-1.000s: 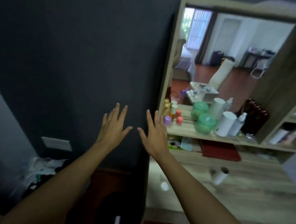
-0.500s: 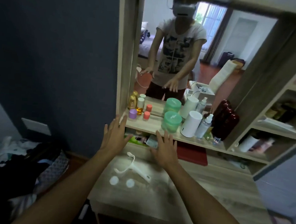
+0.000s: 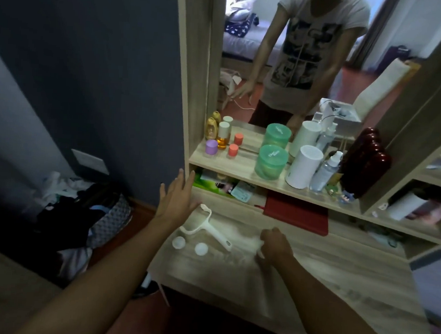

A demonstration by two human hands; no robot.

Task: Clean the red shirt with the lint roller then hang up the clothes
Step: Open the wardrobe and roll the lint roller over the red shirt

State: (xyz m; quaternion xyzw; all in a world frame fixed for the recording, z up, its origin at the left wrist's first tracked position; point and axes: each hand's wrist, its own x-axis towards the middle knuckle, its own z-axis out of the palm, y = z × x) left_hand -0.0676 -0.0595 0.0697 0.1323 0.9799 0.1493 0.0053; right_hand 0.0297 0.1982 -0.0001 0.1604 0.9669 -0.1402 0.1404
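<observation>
- While split into loose parts on the counter (image 3: 337,269), likely useless for cleaning: white lint roller frame (image 3: 211,228) lying flat near the left edge, its handle angled toward the right hand (image 3: 274,245).
- Right hand with fingers curled down, seemingly pinching a small white piece (image 3: 260,250) just beside the handle's end; cannot tell what that piece is.
- Left hand (image 3: 178,200) with fingers apart and straight, holding nothing, above the back left corner of the counter.
- Risk, as a judgement: could nudge the round white caps (image 3: 178,242) off the left edge, being close to it, should either hand sweep across.
- Risk: could slip from a fingertip pinch, small as that white piece is, and roll away.
- Risk: could brush the crowded shelf (image 3: 242,172) with the left hand and topple the small jars there.
- Red shirt: not clearly seen; flat red item (image 3: 297,215) tucked under the shelf at the back edge, cannot tell whether cloth.
- Counted: two hands; one roller frame; two round white caps, side by side; one small white piece; one flat red item.
- On the shelf, reflections aside: one green jar (image 3: 271,162), one white cylinder (image 3: 303,167), one clear spray bottle (image 3: 326,171).
</observation>
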